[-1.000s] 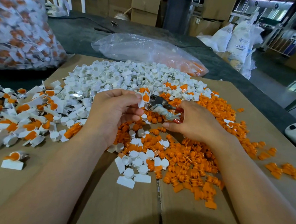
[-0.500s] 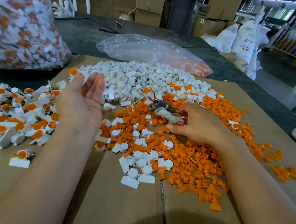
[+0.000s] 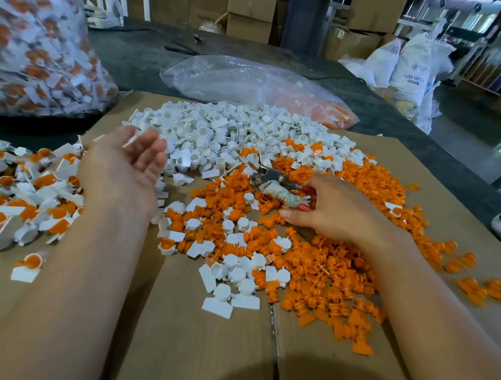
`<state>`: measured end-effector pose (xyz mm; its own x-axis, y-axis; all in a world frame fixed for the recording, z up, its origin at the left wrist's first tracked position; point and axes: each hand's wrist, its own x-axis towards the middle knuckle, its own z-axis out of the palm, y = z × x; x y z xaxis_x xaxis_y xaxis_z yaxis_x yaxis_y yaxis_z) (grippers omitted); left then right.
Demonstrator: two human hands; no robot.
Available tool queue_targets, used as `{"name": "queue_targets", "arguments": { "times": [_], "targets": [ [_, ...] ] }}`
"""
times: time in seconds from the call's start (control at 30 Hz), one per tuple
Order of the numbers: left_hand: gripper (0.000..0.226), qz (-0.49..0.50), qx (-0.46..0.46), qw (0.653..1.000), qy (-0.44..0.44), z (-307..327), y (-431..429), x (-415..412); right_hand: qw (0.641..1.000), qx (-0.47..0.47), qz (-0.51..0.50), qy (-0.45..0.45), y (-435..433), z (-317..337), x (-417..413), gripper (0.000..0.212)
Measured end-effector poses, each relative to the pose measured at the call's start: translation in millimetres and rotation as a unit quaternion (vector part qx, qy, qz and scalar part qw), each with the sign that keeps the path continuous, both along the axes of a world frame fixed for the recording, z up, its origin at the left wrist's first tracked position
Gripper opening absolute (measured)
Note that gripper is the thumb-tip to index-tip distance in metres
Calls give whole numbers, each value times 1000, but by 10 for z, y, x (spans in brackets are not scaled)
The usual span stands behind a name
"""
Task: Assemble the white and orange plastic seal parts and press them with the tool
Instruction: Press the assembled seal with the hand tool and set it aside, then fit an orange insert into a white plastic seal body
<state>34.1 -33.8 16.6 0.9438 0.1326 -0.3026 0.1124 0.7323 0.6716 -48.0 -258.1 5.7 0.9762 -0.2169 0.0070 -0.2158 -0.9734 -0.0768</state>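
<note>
The left hand [image 3: 123, 170] hangs palm-up over the near edge of the white parts [image 3: 226, 133], its grip spread and loose. A thin white blur at the fingertips may be a part, but it is too smeared to tell. The right hand [image 3: 331, 211] rests on the orange parts [image 3: 320, 267], its grip curled round the handles of the tool [image 3: 278, 185]. The metal head of the tool points away from the person, towards the white heap.

Both heaps lie on cardboard [image 3: 193, 338] spread over the dark worktop [image 3: 138, 59], white farther off and orange nearer, mixed where they meet. Joined seals [image 3: 26, 195] are piled on the left, one lying apart near the left forearm. A clear bag [image 3: 252, 82] lies behind the white heap, with a full sack [image 3: 33, 56] at far left.
</note>
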Motion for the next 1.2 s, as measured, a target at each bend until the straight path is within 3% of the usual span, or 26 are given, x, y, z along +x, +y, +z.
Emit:
{"name": "queue_targets", "arguments": {
  "times": [0.07,0.13,0.23,0.3,0.63,0.83,1.1,1.2],
  "targets": [
    [5,-54,162,985,-19,3,-54,-24,1000,2,0,2,0,3,-3,79],
    [13,-89,314,943,-73,-18,-102,-69,1000,3,-1,2,0,9,-5,79],
    [16,-110,534,824,-153,-87,-144,-117,1000,10,0,4,2,13,1,79],
    [11,-138,605,764,-175,-110,-153,-123,1000,15,-1,6,2,12,0,81],
    [15,-262,589,726,-239,-121,-177,-178,999,34,-8,9,-26,-4,4,80],
    [25,-340,613,657,-278,-111,-185,-213,999,35,-3,10,-47,-9,6,83],
    [23,-385,627,611,-291,-82,-232,-305,999,28,-6,13,-40,-25,10,88],
    [20,-368,677,555,-314,-128,-268,-306,999,29,-6,13,-39,-38,14,87]
  ]
}}
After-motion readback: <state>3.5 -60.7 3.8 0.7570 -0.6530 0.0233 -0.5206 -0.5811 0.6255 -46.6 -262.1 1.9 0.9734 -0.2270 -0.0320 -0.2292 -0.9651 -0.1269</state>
